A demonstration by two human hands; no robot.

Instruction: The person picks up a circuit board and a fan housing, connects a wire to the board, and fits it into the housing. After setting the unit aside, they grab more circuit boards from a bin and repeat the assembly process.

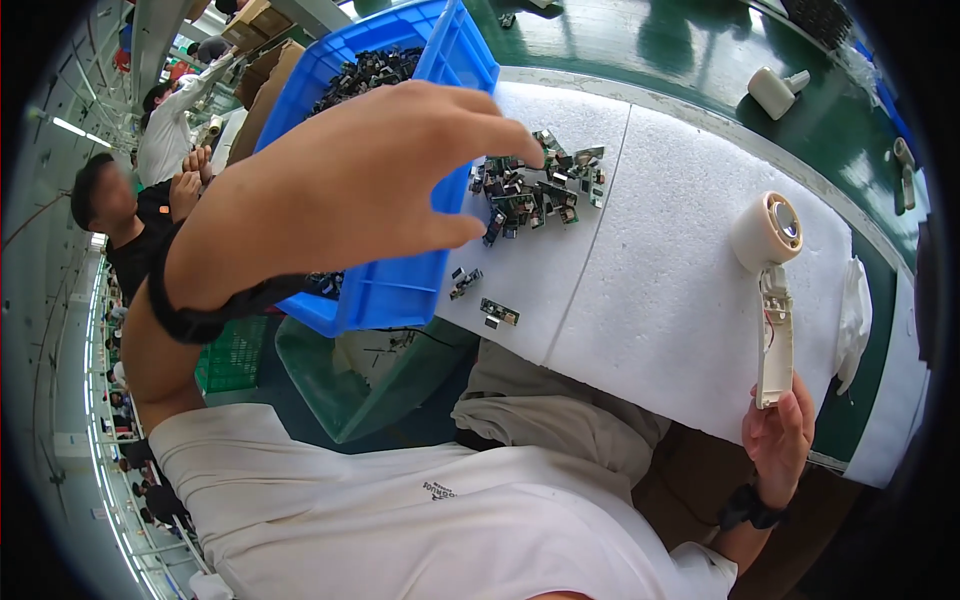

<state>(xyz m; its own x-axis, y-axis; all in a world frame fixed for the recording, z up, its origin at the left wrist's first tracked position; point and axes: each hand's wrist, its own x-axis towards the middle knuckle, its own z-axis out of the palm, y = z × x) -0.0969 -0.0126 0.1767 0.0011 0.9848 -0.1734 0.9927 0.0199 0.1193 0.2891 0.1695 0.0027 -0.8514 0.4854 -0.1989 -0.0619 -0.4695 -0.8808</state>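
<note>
My left hand [410, 165] reaches across the blue bin [470, 50], its thumb and fingers spread around the near side of a pile of small circuit boards [545, 195]. Nothing shows between its fingers. The boards lie heaped on a white foam sheet [670, 240], and a few loose ones, such as a small green board [499, 313], rest nearer to me. At the right, my right hand [782, 430] grips the lower end of a cream handheld device housing [765, 240]. Its round head has a shiny metal disc, and the handle is uncovered, with a red wire inside.
Dark small parts [375, 75] fill the blue bin. Another cream device [775, 95] lies on the green worktop [660, 50] beyond. A white bag [855, 320] sits at the right edge. Below the bin are a green tub [330, 390] and a green basket [235, 355]. A co-worker [130, 240] is at the left.
</note>
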